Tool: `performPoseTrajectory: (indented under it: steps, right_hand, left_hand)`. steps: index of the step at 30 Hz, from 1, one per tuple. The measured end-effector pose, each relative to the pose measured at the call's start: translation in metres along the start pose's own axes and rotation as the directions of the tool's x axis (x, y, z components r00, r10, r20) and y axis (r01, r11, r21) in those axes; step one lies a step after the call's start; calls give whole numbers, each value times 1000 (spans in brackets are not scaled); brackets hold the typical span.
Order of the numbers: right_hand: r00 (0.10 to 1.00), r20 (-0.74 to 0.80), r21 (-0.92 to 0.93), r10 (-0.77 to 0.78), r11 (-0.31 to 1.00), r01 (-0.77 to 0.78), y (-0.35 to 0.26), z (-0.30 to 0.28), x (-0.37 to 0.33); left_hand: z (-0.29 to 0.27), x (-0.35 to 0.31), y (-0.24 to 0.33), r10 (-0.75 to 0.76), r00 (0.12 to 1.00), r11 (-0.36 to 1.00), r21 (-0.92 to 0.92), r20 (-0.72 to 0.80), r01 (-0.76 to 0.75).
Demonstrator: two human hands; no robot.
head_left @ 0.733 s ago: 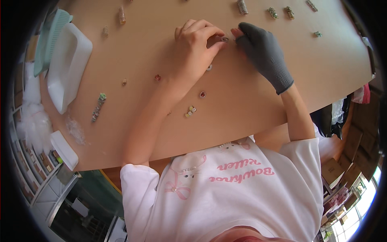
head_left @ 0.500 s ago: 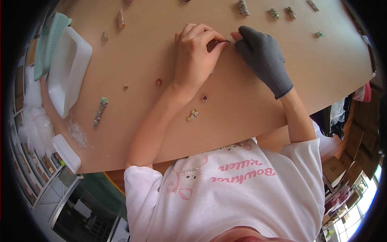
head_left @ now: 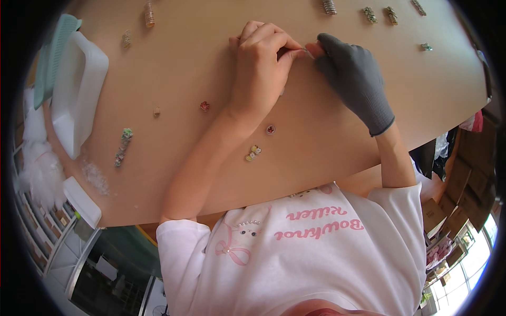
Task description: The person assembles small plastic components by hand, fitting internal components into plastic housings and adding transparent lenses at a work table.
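Note:
My bare left hand (head_left: 261,60) is closed over the table, thumb and forefinger pinched at a tiny thin piece too small to name. Facing it, my right hand (head_left: 356,73) wears a grey glove with bare fingertips, which press together at the same spot. Below my left wrist lie a round white-and-red bead (head_left: 270,129) and a few yellow-and-white charms (head_left: 253,153). Left of that forearm are a small red charm (head_left: 204,106), a gold-coloured bead (head_left: 156,112) and a row of green and pink charms (head_left: 124,148).
Coil-like stacks of small rings (head_left: 329,7) and charms (head_left: 370,15) stand along the far side. At left are a white tray (head_left: 97,63), a mint-green basket (head_left: 55,52), clear plastic scraps (head_left: 95,176) and a small white tray (head_left: 81,203). A black bag (head_left: 424,158) hangs past the right table edge.
Both hands sit slightly further right in the view, still pinching close together. Objects on the left have shifted left, and those along the far side at right have moved right, as the view moved.

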State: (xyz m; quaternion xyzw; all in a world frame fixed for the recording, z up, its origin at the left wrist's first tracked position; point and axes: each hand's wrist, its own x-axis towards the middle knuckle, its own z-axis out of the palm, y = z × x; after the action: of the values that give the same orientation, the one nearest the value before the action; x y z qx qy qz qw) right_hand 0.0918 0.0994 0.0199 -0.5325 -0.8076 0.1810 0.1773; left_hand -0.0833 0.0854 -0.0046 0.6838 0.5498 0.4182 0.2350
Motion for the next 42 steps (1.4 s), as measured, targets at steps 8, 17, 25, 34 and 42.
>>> performPoseTrajectory:
  steps: [8, 17, 25, 34, 42]
  right_hand:
    - [997, -73, 271, 40, 962, -18, 13, 6, -1]
    - [993, -57, 180, -100, 978, 108, 21, -7, 8]
    - [988, -128, 599, 89, 801, 5, -2, -15, 13]
    - [884, -221, -117, -412, 911, 395, -6, 20, 13]
    - [830, -238, -300, -504, 851, 431, -63, 18, -2]
  left_hand:
    - [-3, -4, -5, 33, 999, 999, 2, 20, -33]
    - [1, 5, -4, 80, 997, 997, 9, 4, -80]
    - [-21, 16, -4, 174, 979, 984, -3, -109, -175]
    - [-20, -8, 4, 155, 967, 970, -154, -205, -188]
    - [-47, -54, 16, 120, 916, 954, -211, -383, -213]
